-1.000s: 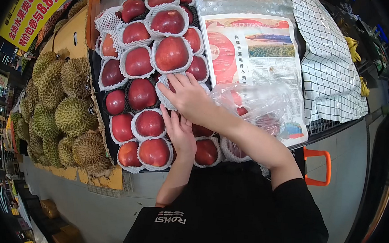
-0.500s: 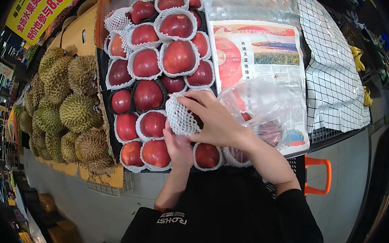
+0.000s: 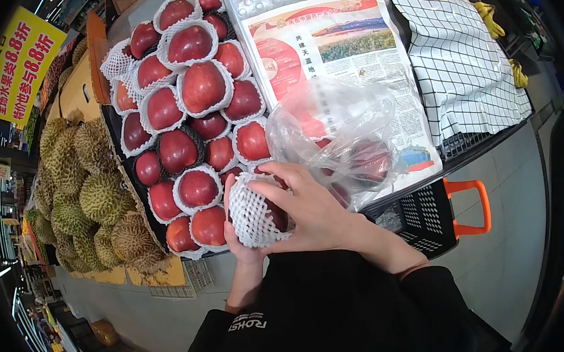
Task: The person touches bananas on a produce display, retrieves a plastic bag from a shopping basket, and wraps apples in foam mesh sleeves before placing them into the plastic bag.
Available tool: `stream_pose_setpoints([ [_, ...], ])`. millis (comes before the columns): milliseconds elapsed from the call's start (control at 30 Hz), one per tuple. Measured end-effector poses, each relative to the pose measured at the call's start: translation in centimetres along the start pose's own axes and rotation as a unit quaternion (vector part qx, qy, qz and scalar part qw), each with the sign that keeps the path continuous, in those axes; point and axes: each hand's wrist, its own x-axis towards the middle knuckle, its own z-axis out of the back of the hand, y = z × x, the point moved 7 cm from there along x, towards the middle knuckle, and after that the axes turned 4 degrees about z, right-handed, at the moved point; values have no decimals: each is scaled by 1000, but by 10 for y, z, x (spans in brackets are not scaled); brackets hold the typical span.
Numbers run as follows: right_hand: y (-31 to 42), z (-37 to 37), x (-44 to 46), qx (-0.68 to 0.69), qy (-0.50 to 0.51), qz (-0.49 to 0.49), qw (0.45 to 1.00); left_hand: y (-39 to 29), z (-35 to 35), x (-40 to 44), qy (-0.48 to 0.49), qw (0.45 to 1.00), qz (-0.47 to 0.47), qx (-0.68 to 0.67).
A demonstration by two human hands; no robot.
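Note:
Both my hands hold a dark red apple partly wrapped in a white foam net, near the front edge of the display. My left hand closes around its left side and underside. From the right, my right hand curls its fingers over the top, with the thumb low on the net. Beyond them, rows of red apples fill a box, most in white foam nets. A clear plastic bag with a few apples inside lies on a newspaper, right beside my right hand.
Durians are heaped left of the apple box, behind a cardboard edge. A white checked cloth covers a crate at right. Below it stands a black basket with an orange handle. A yellow sign hangs at upper left.
My hands have drawn the netted apple down and closer to my body, away from the rows. The camera view has turned, and more of the basket shows at right.

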Motion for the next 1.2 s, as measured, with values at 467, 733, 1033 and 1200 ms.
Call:
stream_pose_setpoints([
  [467,1,19,-34,85,-16,-7,996,3,-53,-21,33,996,-53,59],
  [733,-10,32,-58,64,-46,17,997,28,-62,-23,17,989,-64,131],
  [1033,-16,41,-64,49,-22,-7,999,33,-61,-30,-8,976,-36,216],
  [1200,-21,45,-57,116,10,18,993,26,-73,-20,15,975,-46,219],
])
